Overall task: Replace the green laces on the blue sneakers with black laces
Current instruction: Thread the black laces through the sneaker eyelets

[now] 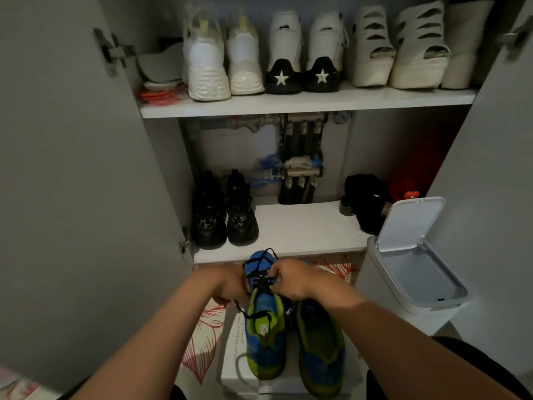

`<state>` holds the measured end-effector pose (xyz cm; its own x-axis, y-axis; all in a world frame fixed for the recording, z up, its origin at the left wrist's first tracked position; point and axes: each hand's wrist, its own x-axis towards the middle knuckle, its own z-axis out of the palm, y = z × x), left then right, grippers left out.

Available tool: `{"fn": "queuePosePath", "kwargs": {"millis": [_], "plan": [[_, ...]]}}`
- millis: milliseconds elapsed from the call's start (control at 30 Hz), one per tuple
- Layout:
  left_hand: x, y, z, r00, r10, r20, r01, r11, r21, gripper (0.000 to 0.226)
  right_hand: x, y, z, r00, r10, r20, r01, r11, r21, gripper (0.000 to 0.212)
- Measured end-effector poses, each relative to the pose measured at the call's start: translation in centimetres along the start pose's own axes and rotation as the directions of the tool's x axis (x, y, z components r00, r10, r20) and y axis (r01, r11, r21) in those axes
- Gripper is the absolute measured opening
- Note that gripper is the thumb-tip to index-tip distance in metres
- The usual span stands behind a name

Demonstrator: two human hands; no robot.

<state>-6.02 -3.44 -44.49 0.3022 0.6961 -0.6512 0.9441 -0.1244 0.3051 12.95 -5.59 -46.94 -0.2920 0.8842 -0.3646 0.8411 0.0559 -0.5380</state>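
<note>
Two blue sneakers with green trim stand toes away from me on a white box (230,359). The left sneaker (264,321) carries a black lace (261,277) threaded across its upper. My left hand (227,284) grips the lace at the sneaker's left side. On the right side my right hand (291,280) pinches the lace over the eyelets. The right sneaker (320,347) lies beside it, partly hidden under my right forearm, and I cannot tell whether it has a lace. No green lace shows.
An open shoe cabinet stands ahead with white shoes on the upper shelf (288,106) and black boots (225,215) on the lower shelf. A white bin (412,264) with raised lid sits to the right. A floral mat (202,336) covers the floor.
</note>
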Motion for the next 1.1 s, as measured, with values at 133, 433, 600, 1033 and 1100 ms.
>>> {"fn": "queuePosePath", "kwargs": {"millis": [133, 433, 600, 1033, 1100], "plan": [[-1.1, -0.4, -0.6, 0.99, -0.094, -0.103, 0.116, 0.963, 0.243, 0.018, 0.1, 0.0, 0.1, 0.993, 0.099, 0.068, -0.107, 0.988, 0.115, 0.042], [-0.1, 0.4, -0.4, 0.973, 0.05, -0.224, 0.013, 0.963, 0.27, 0.045, -0.1, 3.3, -2.6, 0.958, 0.133, -0.253, -0.151, 0.987, -0.05, 0.042], [1.3, 2.1, -0.4, 0.889, 0.2, -0.411, -0.195, 0.979, 0.055, 0.027, -0.2, 6.3, -2.1, 0.945, 0.328, -0.015, -0.324, 0.925, -0.197, 0.055], [6.5, 8.8, 3.0, 0.925, 0.331, -0.188, -0.287, 0.93, 0.228, 0.052, -0.7, 9.1, -2.0, 0.912, 0.398, 0.101, -0.398, 0.917, -0.018, 0.02], [7.0, 9.1, 3.0, 0.932, 0.315, -0.179, -0.268, 0.932, 0.245, 0.052, -0.8, 9.5, -2.2, 0.913, 0.397, 0.097, -0.397, 0.918, -0.015, 0.019]]}}
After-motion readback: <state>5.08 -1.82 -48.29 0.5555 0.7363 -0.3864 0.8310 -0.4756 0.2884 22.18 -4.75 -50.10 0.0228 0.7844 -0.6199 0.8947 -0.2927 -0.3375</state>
